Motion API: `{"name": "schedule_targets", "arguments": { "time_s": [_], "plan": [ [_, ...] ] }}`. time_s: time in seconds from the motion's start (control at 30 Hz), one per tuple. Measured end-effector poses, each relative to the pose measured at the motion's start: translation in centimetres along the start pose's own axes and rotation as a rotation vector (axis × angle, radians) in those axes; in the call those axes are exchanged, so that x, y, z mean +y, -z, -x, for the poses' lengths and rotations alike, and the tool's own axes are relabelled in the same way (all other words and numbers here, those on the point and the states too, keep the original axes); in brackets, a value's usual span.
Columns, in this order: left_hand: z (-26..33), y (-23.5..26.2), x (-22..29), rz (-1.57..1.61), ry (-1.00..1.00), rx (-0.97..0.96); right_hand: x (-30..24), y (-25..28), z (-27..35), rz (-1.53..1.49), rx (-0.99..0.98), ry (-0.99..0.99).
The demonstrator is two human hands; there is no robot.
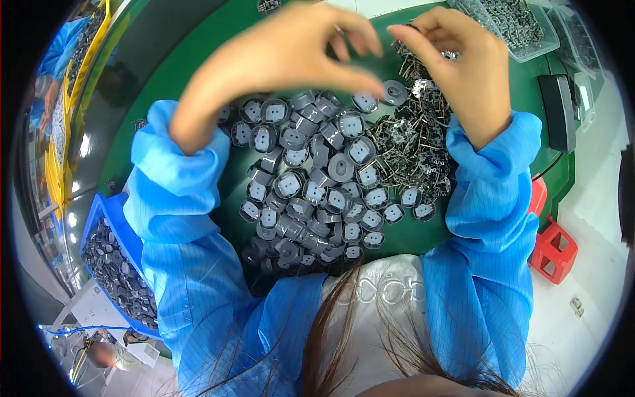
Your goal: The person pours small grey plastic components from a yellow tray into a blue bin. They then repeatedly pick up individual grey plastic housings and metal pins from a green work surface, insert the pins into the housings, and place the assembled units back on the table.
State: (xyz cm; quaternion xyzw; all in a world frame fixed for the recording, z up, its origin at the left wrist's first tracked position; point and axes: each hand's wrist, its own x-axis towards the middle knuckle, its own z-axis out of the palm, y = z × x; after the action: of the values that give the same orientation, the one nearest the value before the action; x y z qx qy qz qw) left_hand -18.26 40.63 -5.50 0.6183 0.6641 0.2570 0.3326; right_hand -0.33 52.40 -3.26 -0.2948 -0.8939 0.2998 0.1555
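My left hand [284,53], smeared by motion, hovers over the far part of the table with thumb and fingers spread. Nothing shows in it. To its right, my right hand [463,63] is bent at the far edge of a heap of small metal-and-black parts [403,142]. Its thumb and fingers are pinched together; what they hold is too small to make out. A wide pile of round dark grey plastic housings [301,192] with pale two-hole faces lies nearer me. One grey housing [395,92] sits beside the metal heap, below my hands.
The green table [172,73] curves around the piles. Clear plastic boxes of metal parts [512,26] stand far right, near a black upright device [557,112]. A blue bin [119,264] of dark parts is at left. A red plastic stool [554,251] stands right.
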Motion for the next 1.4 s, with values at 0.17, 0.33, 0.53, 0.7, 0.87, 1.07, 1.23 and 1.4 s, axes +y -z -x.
{"name": "schedule_targets", "arguments": {
  "time_s": [0.17,0.33,0.53,0.7,0.87,1.07,1.23,1.4],
  "plan": [
    [0.0,-2.9,0.0,0.028,-0.139,-0.077,2.5,-1.8,0.0,-0.792,0.047,-0.03],
    [-0.6,-1.2,-1.8,0.143,-0.103,-0.138,2.8,-0.3,-0.2,-0.712,-0.25,-0.032],
    [0.0,-0.3,-2.6,0.021,-0.15,-0.038,2.3,0.5,0.4,-0.849,-0.336,-0.154],
    [0.2,2.6,-3.6,-0.162,-0.232,-0.049,1.4,-0.2,0.7,-0.722,-0.165,-0.029],
    [0.8,2.8,0.5,-0.108,-0.31,0.042,2.6,-1.4,0.3,-0.889,-0.079,-0.003],
    [1.3,1.2,-1.1,-0.39,-0.165,0.265,1.1,0.0,0.3,-0.88,-0.117,-0.13],
    [1.1,1.2,-2.3,-0.343,-0.074,0.166,0.4,-0.7,0.7,-0.704,-0.114,-0.049],
    [1.0,0.6,2.6,0.14,-0.118,0.213,2.0,-1.8,0.6,-0.612,0.051,0.163]
  ]
}}
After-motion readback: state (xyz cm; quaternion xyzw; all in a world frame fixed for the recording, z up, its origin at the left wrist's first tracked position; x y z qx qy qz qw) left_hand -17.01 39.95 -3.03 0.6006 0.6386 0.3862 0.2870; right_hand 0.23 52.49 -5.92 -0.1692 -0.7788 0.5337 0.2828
